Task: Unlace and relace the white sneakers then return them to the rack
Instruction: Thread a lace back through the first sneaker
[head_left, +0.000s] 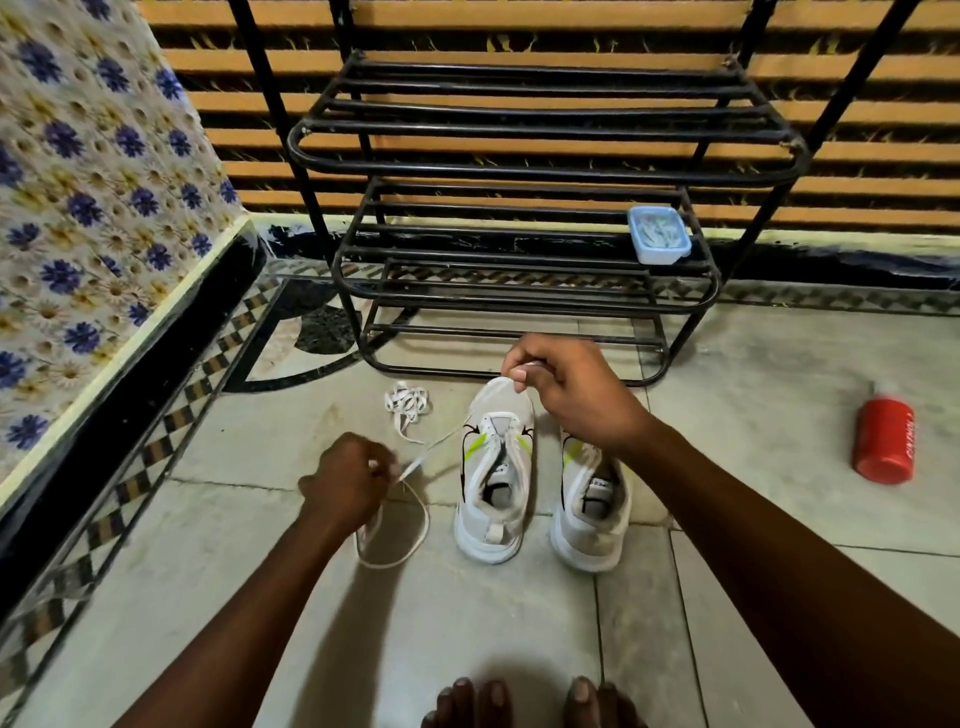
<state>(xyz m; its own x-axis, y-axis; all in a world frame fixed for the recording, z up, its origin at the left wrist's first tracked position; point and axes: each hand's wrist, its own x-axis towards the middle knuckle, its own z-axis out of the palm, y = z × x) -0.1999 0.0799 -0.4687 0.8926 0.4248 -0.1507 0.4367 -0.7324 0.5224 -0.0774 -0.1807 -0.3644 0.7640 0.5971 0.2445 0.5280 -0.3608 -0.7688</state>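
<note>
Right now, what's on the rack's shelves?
Only a small blue lidded container sits on the black rack, at the right end of a middle shelf. Its contents are too blurred to identify. No shoes there.

Two white sneakers (540, 478) upright, side by side before black rack (519, 208)

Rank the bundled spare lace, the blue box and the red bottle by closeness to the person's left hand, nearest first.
From the left hand:
1. Bundled spare lace, on the floor just beyond it.
2. Blue box, on the rack's shelf, far right.
3. Red bottle, lying on the floor at far right.
</note>
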